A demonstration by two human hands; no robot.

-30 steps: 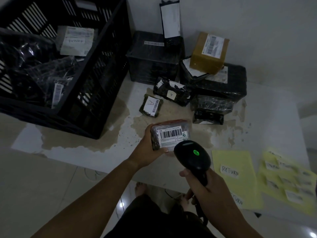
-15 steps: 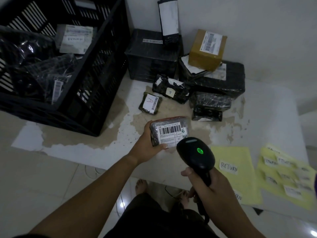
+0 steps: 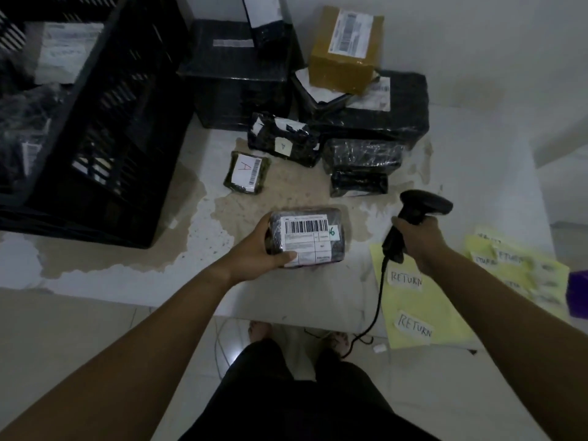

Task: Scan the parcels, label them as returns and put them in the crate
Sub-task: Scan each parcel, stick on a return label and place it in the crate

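My left hand (image 3: pixel 259 249) grips the left end of a small plastic-wrapped parcel (image 3: pixel 313 238), its barcode label facing up, low over the table's middle. My right hand (image 3: pixel 416 241) holds a black barcode scanner (image 3: pixel 420 211) by its handle, off to the right of the parcel with its head pointing away from the label. The black slatted crate (image 3: pixel 105 132) stands at the left with labelled parcels inside. A yellow sheet (image 3: pixel 413 300) with "RETURN" stickers lies at the right front edge, under my right wrist.
Several waiting parcels sit at the back: a small one marked "A" (image 3: pixel 246 170), black wrapped boxes (image 3: pixel 237 74), a brown carton (image 3: pixel 345 49) stacked on top. A second sticker sheet (image 3: pixel 521 268) lies far right. The scanner cable (image 3: pixel 374 310) hangs over the table's front edge.
My right hand has swung the scanner away from the parcel's label to the right. The parcel stays in my left hand, roughly where it was.
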